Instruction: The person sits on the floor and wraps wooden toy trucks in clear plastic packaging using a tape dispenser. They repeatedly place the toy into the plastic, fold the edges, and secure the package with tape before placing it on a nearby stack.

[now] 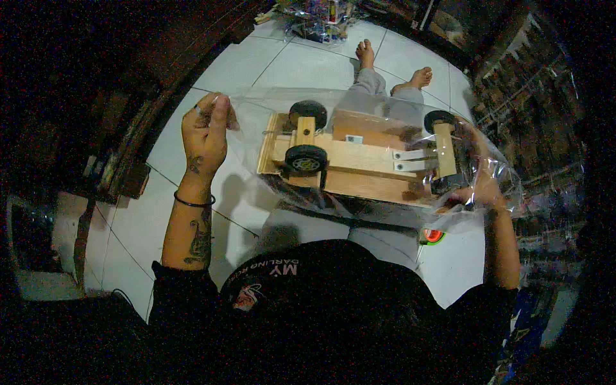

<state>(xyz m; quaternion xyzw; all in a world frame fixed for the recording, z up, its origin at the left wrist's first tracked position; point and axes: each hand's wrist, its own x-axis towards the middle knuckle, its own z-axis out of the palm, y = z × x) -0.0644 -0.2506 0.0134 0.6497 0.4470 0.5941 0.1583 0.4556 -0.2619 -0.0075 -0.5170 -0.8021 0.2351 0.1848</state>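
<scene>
Head view. Person is seated on a white tiled floor (212, 70), legs stretched forward, bare feet (391, 64) visible at the top of the frame.

A wooden toy car (359, 157) rests across the lap: flat pale-wood chassis, black wheels with metal hubs, two near the left end and two at the right end on a wooden axle block. White brackets sit on the deck toward the right end.

A clear plastic sheet (269, 109) is spread over and around the car, stretching from one hand to the other.

Left hand (205, 131): raised to the left of the car, fingers closed together, pinching the left edge of the plastic between thumb and fingertips. A thin black band circles the wrist.

Right hand (481, 183): at the right end of the car, seen through the plastic, just beside the right wheels. Fingers appear curled on the gathered plastic there; the exact grip is blurred by the film, so I cannot tell it finely.

A small red and green object (433, 236) lies on the floor below the right hand. Cluttered items (321, 19) at the far edge.
</scene>
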